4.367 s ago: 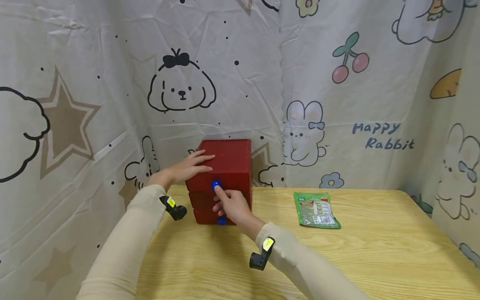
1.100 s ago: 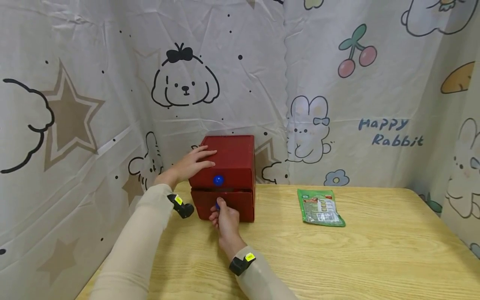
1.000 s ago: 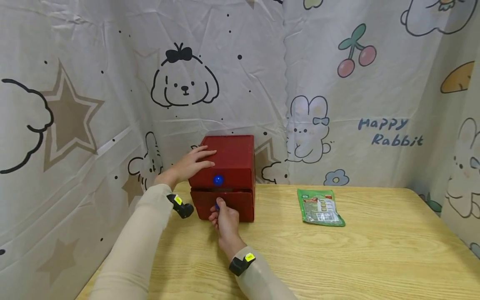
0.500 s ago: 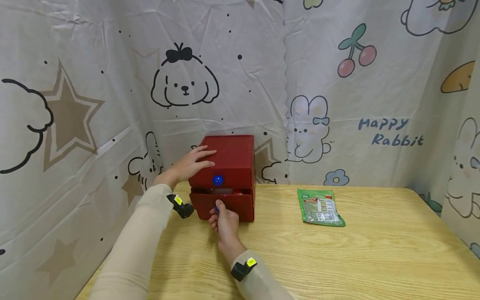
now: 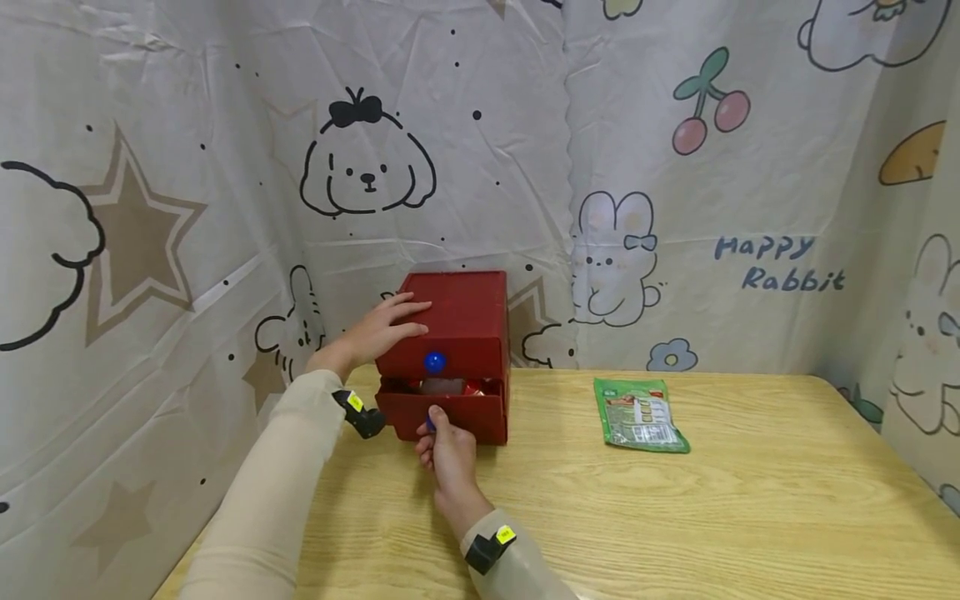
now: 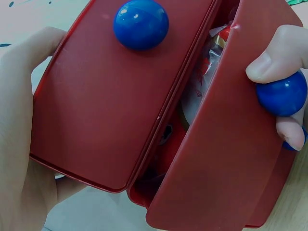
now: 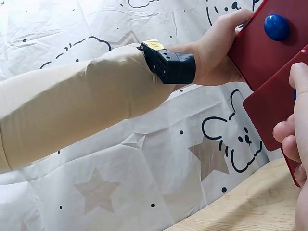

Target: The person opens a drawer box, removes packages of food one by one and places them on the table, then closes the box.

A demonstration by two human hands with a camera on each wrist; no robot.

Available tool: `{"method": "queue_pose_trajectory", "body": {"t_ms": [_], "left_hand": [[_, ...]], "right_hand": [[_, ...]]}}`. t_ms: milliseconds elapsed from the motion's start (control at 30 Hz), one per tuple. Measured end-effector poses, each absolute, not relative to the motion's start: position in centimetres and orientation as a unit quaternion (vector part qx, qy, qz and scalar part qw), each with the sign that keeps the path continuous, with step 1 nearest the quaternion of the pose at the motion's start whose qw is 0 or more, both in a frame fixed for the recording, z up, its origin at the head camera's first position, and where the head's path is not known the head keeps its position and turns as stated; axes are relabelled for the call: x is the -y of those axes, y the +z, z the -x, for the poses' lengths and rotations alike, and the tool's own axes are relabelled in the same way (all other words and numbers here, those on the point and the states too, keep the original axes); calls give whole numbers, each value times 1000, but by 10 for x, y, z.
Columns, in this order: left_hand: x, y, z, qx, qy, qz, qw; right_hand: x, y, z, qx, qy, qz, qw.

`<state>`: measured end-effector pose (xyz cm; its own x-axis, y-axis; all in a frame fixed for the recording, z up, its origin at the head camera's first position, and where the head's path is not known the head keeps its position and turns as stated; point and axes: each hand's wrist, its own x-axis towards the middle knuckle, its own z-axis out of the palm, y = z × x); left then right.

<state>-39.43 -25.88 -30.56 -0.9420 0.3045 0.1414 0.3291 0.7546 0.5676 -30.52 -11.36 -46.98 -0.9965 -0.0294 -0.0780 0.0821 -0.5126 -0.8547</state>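
Your left hand [image 5: 381, 328] lies spread on the red cabinet's [image 5: 463, 302] top-left edge, gripping nothing, likely to brace it against a pull; your right hand [image 5: 453, 467] pinches the blue knob [image 6: 281, 98] of the middle drawer [image 5: 480, 408], which juts partway from the cabinet's front. Packaged contents [image 6: 197, 94] mostly hidden, can't identify. Right wrist view crops your right hand. Green packet [image 5: 641, 417] right of the cabinet, print too small.

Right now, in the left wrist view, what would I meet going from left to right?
Left hand → upper blue knob → clear wrapper → gripped blue knob. The right hand overlaps that last knob, so it is left out of the order.
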Motion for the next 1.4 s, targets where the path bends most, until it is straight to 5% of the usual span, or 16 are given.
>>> {"method": "queue_pose_trajectory", "body": {"t_ms": [1400], "left_hand": [[260, -308, 396, 933, -311, 177, 26]], "right_hand": [[111, -468, 284, -500, -865, -32, 31]]}}
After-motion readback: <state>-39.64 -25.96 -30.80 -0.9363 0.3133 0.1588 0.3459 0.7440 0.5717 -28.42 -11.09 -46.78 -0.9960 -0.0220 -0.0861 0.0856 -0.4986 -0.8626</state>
